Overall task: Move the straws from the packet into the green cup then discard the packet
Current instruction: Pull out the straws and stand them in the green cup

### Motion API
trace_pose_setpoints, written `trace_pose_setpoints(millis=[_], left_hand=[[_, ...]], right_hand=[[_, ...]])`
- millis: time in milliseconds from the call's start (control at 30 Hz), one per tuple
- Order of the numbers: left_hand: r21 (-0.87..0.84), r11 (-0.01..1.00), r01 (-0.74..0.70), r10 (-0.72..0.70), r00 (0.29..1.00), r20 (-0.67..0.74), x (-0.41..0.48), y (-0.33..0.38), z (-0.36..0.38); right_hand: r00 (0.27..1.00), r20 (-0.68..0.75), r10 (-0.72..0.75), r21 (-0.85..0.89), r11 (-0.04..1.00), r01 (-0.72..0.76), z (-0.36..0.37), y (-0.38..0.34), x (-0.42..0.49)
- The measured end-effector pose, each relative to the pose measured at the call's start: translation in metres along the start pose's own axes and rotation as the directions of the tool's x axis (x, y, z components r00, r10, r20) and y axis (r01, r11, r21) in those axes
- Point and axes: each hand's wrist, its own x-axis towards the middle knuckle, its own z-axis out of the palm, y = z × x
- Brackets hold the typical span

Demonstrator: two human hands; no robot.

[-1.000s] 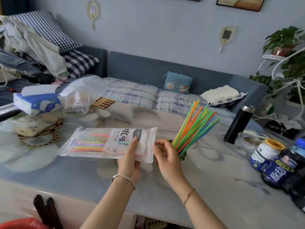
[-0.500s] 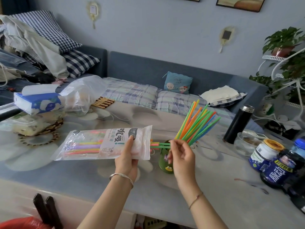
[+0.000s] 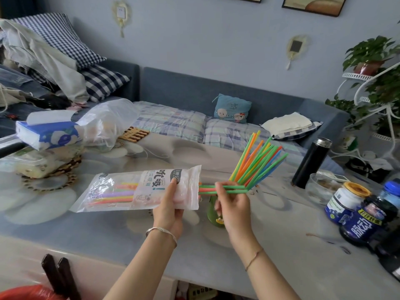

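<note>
Above the tabletop (image 3: 281, 245), the left hand (image 3: 167, 210) holds the clear packet (image 3: 142, 189) level by its open right end, thumb on top over the printed label and the other fingers closed underneath. Coloured straws still lie inside the packet toward its left end. Just to the right, the right hand (image 3: 232, 204) has its fingers pinched on a few green and orange straws (image 3: 225, 189) that stick out sideways from the packet's mouth, partly inside it and partly out. Directly below and between the two hands stands the green cup (image 3: 213, 215), largely hidden by the right hand, with a fan of straws (image 3: 257, 164) already leaning out of it up and to the right. A black flask (image 3: 311, 162) stands upright farther right, near a glass bowl (image 3: 320, 187) and several jars (image 3: 346, 204) at the tabletop's right edge. A tissue pack (image 3: 47, 135) and a plastic bag (image 3: 108, 124) sit at far left.
</note>
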Motion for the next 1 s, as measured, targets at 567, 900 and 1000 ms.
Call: trace_pose_setpoints(millis=[567,900,1000], left_hand=[[0.001,0.999,0.05,-0.05,0.999,0.002,0.007,-0.002,-0.005],[-0.011,0.998,0.056,-0.057,0.998,-0.025,0.008,-0.01,-0.005],[-0.007,0.998,0.061,-0.061,0.998,-0.007,0.008,-0.014,-0.005]], right_hand=[[0.984,-0.076,0.162,0.091,0.984,-0.155,-0.006,-0.01,0.005],[0.987,-0.065,0.149,0.18,0.974,-0.136,0.0,-0.009,0.009],[0.987,-0.008,0.163,0.095,0.982,-0.162,0.005,-0.007,0.012]])
